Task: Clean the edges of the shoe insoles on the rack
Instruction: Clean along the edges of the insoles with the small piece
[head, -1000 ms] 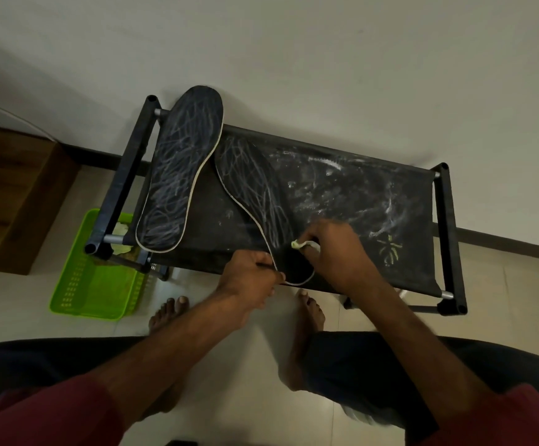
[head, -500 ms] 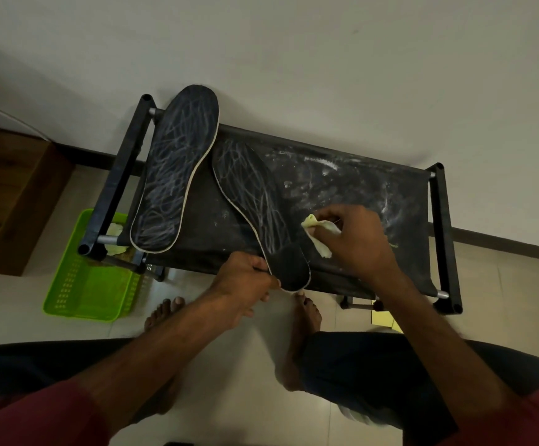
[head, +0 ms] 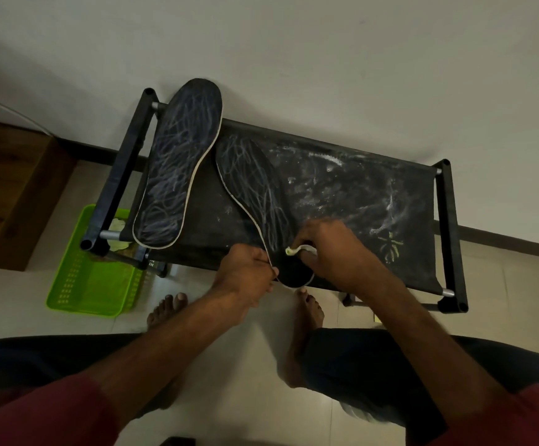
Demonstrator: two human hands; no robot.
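Two dark insoles with pale rims and chalky scribbles lie on a black fabric shoe rack (head: pixel 342 191). The left insole (head: pixel 178 165) rests across the rack's left end, untouched. The right insole (head: pixel 258 194) runs diagonally, its heel hanging over the front edge. My left hand (head: pixel 245 272) pinches the heel's left rim. My right hand (head: pixel 332 249) presses a small pale yellow cloth (head: pixel 295 250) against the heel's right side, most of the cloth hidden under the fingers.
The rack stands against a white wall and is smeared with white dust. A green plastic basket (head: pixel 88 284) sits on the floor at the left under the rack's corner. A wooden step (head: pixel 14 194) is further left. My bare feet (head: pixel 306 317) stand close to the rack's front.
My right hand has brought the cloth down from the middle of the right insole to its heel. The left hand keeps its grip on the heel rim.
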